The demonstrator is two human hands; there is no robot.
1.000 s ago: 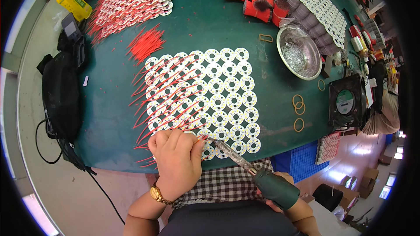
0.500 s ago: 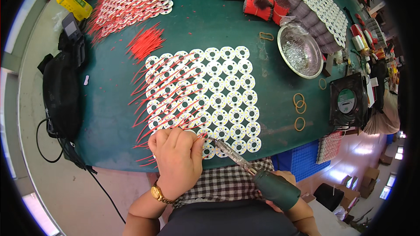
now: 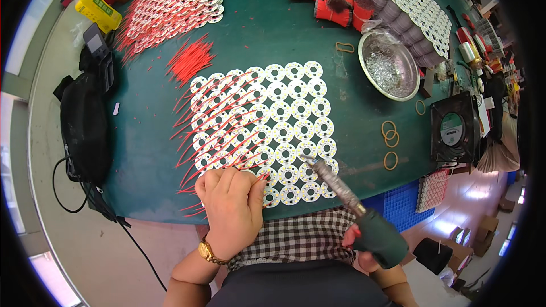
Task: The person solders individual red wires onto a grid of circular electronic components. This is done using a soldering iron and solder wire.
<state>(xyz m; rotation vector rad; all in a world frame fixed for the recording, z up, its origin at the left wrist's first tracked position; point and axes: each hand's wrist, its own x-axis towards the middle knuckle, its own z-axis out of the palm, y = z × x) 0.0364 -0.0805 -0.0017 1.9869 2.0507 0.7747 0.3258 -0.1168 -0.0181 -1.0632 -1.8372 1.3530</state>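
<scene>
A panel of round white circuit boards (image 3: 281,112) lies on the green table, with red wires (image 3: 219,119) attached across its left columns. My left hand (image 3: 230,202), a gold watch on its wrist, rests over the panel's near left part. Its thumb and forefinger are pinched on a red wire (image 3: 265,177) at a board near the front edge. My right hand (image 3: 368,261) grips a soldering iron (image 3: 341,190) by its dark green handle, which hides most of the fingers. The iron's tip hovers over the right-hand columns, up and right of the pinched wire.
Loose red wires (image 3: 191,58) lie beyond the panel, near a wired stack of panels (image 3: 176,5). Bundled red wires (image 3: 333,0), stacked bare panels (image 3: 406,11) and a metal bowl (image 3: 389,65) occupy the far right. Rubber bands (image 3: 390,132) and a black fan (image 3: 455,128) sit rightward.
The soldering iron has lifted from beside the left fingertips and swung up and to the right, my right hand moving with it. My left hand stays pinched in nearly the same place.
</scene>
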